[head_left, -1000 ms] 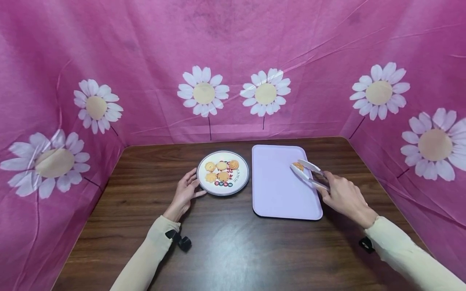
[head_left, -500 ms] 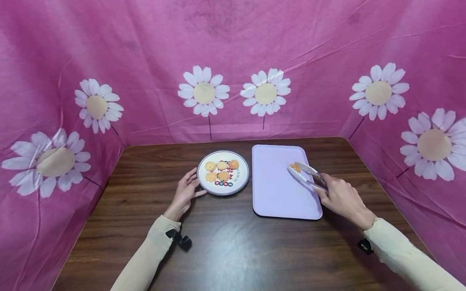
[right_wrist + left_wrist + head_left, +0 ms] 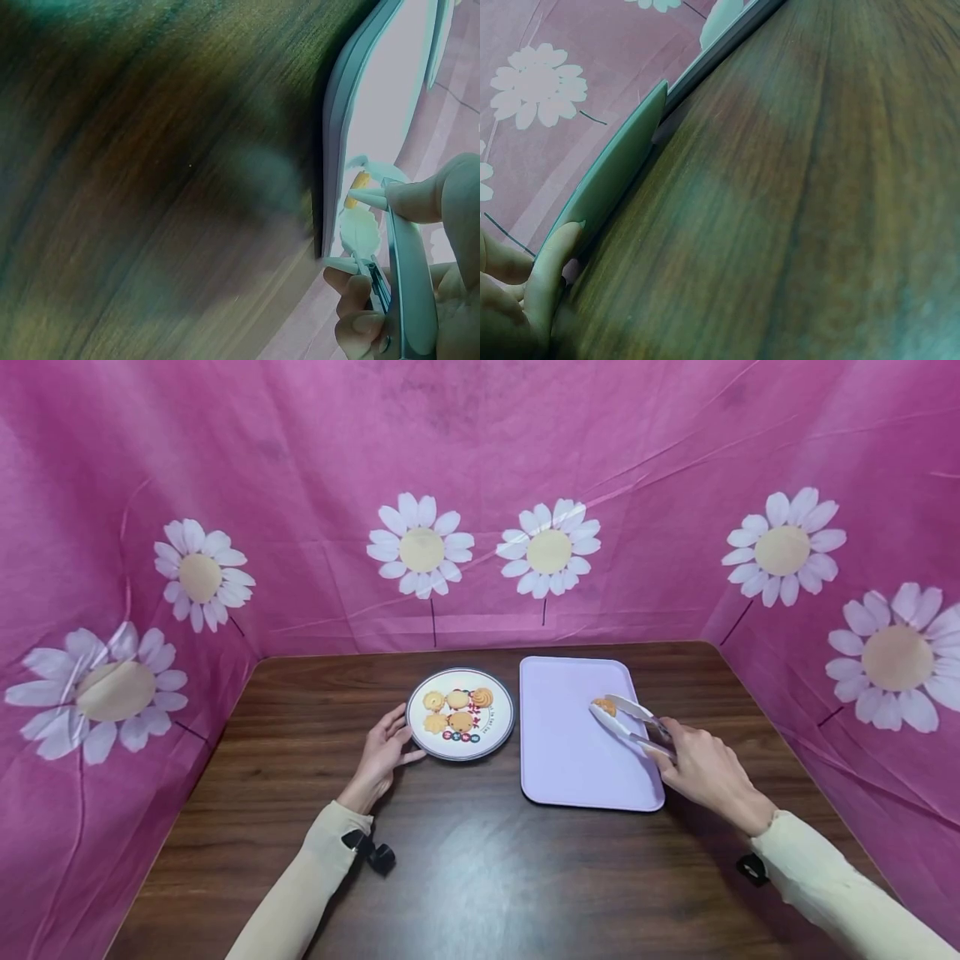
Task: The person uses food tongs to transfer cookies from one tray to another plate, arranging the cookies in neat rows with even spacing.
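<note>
My right hand (image 3: 705,768) grips white tongs (image 3: 628,723) over the right part of a lilac tray (image 3: 570,760). The tongs pinch an orange cookie (image 3: 604,705) between their tips, just above the tray. In the right wrist view the tongs (image 3: 401,270) and the cookie (image 3: 357,187) show beside the tray's edge (image 3: 337,127). My left hand (image 3: 381,755) rests with straight fingers against the left rim of a round white plate (image 3: 498,724), which carries several cookies (image 3: 457,710). The left wrist view shows a fingertip (image 3: 555,255) at the plate's rim (image 3: 619,169).
Plate and tray lie side by side on a dark wooden table (image 3: 465,860). Pink cloth walls with white daisies (image 3: 420,545) close in the back and both sides. The near half of the table holds only my forearms.
The tongs with the cookie have shifted a little to the left and down toward the tray. My left hand has stayed at the plate.
</note>
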A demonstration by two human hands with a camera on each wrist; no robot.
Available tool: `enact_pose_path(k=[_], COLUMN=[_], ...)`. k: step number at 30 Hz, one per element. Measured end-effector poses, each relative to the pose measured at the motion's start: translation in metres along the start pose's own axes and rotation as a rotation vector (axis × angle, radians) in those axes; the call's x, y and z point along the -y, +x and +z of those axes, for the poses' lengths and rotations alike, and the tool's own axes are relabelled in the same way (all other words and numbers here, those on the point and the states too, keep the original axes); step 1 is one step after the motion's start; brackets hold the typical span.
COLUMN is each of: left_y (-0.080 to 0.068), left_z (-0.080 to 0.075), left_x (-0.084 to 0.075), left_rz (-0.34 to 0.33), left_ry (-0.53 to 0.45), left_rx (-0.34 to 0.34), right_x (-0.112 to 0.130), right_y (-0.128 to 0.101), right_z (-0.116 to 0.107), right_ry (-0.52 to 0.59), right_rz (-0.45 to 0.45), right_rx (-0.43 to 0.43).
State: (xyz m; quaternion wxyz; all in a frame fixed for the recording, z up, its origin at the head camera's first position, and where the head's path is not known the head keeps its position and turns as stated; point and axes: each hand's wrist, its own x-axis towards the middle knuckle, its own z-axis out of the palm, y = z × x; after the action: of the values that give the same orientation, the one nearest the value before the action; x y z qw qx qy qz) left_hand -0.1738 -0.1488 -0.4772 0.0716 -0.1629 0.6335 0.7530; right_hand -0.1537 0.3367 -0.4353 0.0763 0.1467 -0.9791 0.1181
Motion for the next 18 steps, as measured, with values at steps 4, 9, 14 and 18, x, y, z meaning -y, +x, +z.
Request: enact_pose_path(k=[4, 9, 14, 18], left_y=[0.0003, 0.0006, 0.0007, 0.0016], left_z=[0.0006, 0.0004, 0.0, -0.0008], left_x=[-0.001, -0.0006, -0.0005, -0.0002], left_rz=[-0.005, 0.001, 0.008, 0.002], left_ry=[0.005, -0.002, -0.007, -0.012], left_rx=[0.0, 0.009, 0.012, 0.008], right_x=[-0.0004, -0.0009, -0.001, -0.0006], right_y=[-0.0023, -0.004, -0.0042, -0.0036], right_z=[-0.0003, 0.0014, 0.0027, 0.0032], right_ry=[0.0, 0.009, 0.008, 0.005], right_rz=[-0.005, -0.011, -0.016, -0.015], right_rx=[-0.011, -0.028, -0.038, -0.035])
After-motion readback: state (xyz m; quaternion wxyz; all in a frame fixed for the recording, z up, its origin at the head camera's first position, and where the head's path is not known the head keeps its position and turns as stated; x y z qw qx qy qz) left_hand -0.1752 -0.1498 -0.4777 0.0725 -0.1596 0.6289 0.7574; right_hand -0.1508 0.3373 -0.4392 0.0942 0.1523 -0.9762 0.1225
